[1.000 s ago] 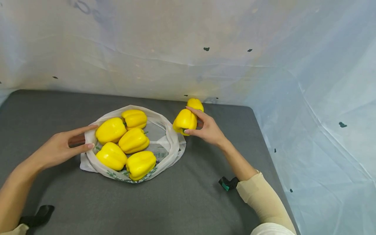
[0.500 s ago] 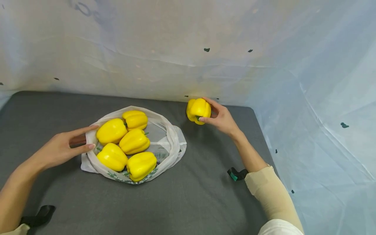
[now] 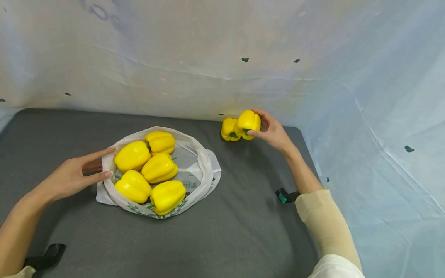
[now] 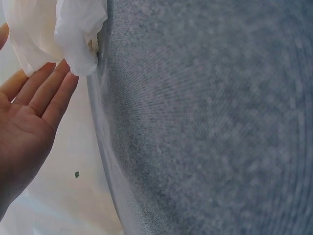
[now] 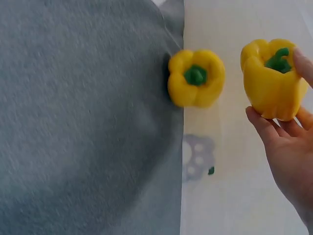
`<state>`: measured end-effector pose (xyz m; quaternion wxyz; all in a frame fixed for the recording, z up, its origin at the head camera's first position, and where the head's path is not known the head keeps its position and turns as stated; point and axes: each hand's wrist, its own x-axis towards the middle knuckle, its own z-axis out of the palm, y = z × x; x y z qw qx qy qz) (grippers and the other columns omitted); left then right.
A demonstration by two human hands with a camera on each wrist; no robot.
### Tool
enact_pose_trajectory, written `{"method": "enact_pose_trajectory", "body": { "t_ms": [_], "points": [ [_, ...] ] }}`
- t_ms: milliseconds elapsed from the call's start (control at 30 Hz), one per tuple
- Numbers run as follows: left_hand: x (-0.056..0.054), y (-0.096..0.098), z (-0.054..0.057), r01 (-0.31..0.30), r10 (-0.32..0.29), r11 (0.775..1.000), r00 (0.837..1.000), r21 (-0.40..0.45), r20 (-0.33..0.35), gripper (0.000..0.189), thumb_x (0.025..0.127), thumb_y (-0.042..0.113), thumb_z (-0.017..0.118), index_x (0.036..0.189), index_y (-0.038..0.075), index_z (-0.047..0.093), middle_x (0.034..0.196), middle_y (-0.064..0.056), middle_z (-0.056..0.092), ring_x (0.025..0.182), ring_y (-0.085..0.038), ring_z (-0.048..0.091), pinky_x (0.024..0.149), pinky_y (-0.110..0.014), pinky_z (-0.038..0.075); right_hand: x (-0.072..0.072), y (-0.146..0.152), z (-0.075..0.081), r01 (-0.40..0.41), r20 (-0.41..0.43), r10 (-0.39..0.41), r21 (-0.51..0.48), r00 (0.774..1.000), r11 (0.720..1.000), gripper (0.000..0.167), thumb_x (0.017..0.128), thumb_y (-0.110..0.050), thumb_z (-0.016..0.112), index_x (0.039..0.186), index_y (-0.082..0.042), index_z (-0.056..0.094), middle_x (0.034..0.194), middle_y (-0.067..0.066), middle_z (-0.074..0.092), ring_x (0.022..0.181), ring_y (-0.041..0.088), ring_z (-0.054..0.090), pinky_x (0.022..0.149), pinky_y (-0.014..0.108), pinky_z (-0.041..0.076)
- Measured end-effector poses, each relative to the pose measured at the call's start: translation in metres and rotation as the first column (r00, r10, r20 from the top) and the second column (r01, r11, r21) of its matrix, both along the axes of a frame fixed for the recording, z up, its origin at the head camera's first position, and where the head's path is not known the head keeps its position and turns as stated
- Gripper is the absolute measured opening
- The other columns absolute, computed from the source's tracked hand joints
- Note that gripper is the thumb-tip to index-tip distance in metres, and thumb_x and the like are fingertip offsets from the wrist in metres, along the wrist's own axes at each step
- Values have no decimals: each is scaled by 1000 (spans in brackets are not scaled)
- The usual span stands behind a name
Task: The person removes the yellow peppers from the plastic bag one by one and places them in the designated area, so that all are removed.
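Observation:
My right hand (image 3: 272,133) holds a yellow bell pepper (image 3: 248,120) between thumb and fingers. In the right wrist view this bell pepper (image 5: 271,90) has its green stem facing the camera and is raised off the table. Just left of it, another yellow bell pepper (image 3: 229,129) sits near the table's back edge. A white plastic bag (image 3: 205,170) lies with its mouth wide, holding several yellow bell peppers (image 3: 159,168). At its left rim, my left hand (image 3: 71,175) touches the bag with thumb and index finger apart. The left wrist view shows straight fingers (image 4: 51,93) against the plastic.
The dark grey table (image 3: 208,239) carries all of these things. A pale plastic sheet (image 3: 180,50) rises behind its back edge, and another bluish sheet (image 3: 389,116) hangs along the right side. Black wrist mounts (image 3: 286,195) stick out from both forearms.
My right hand has carried its bell pepper rightward and back, from beside the bag past the other one by the back edge. The left hand and the bag have stayed put.

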<state>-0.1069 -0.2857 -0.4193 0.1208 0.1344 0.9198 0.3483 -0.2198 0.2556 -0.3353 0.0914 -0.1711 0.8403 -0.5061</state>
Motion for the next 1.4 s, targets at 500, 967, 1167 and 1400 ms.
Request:
{"method": "enact_pose_trajectory", "body": {
  "t_ms": [500,967,1167,1400],
  "points": [
    [3,1,-1,-4,4,1000,1000,1,-5,73,95,34,68,157,15,32,149,-33,37,119,-58,52,90,-73,42,-25,30,-19,7,37,-7,-6,999,1000,74,92,-11,71,155,-7,33,158,9,35,140,31,41,110,46,39],
    [3,2,1,9,-9,1000,1000,20,-4,73,96,34,67,157,16,32,151,-32,36,120,-58,51,90,-73,42,-40,46,-44,1,101,6,-63,995,998,73,93,-7,69,156,-6,30,160,9,32,140,31,40,110,42,39],
    [2,2,2,14,-13,1000,1000,22,-9,72,96,33,67,157,16,33,150,-32,37,119,-57,52,90,-72,42,-41,47,-53,-1,100,7,-62,995,998,73,94,-7,68,156,-7,29,160,8,31,141,29,39,108,36,42],
    [3,2,1,15,-15,1000,1000,26,-15,71,96,33,67,156,15,34,150,-32,37,118,-58,53,90,-71,44,-39,45,-59,-7,114,16,-84,993,996,70,95,-7,67,155,-5,32,160,9,31,144,30,36,109,38,42]
  ]
}}
